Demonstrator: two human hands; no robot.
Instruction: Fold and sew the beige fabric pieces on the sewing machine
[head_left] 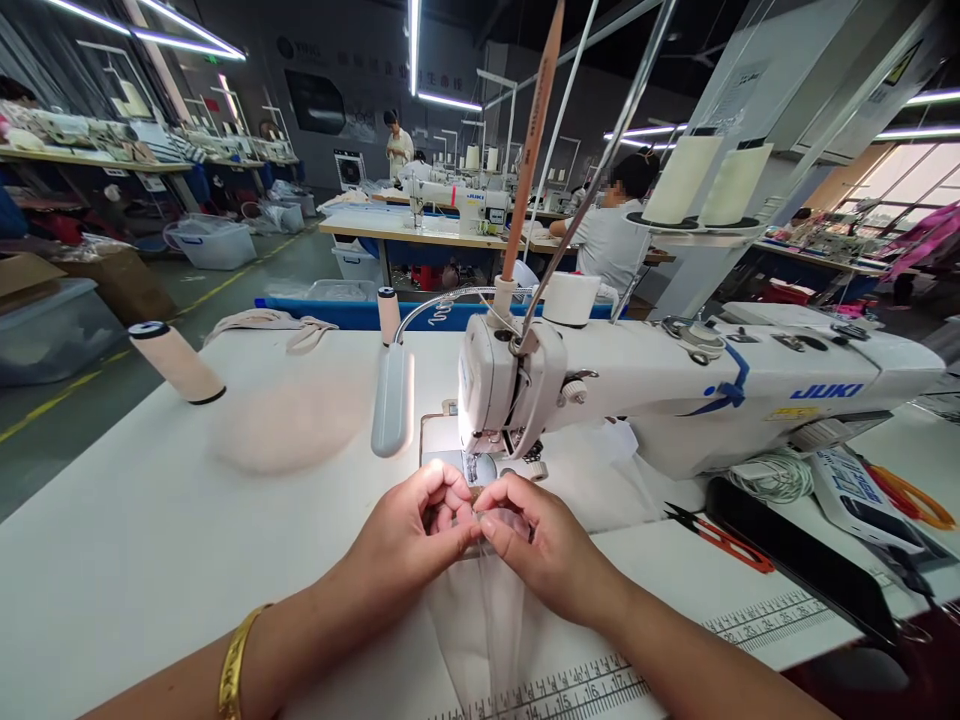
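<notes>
Both hands meet just in front of the needle area of a white sewing machine. My left hand pinches the edge of a sheer white fabric between thumb and curled fingers. Close against it, my right hand pinches the same fabric, the thumbs almost touching. The cloth hangs from the fingertips toward the table's front edge, over a printed ruler strip. Behind the fingers lies the metal needle plate, lit by the machine's lamp; the exact fold between the fingertips is hidden.
Left on the table are a peach thread cone and a patch of sheer peach fabric. A grey lamp stands beside the needle. To the right lie orange thread snips, a black phone and a coiled white cable.
</notes>
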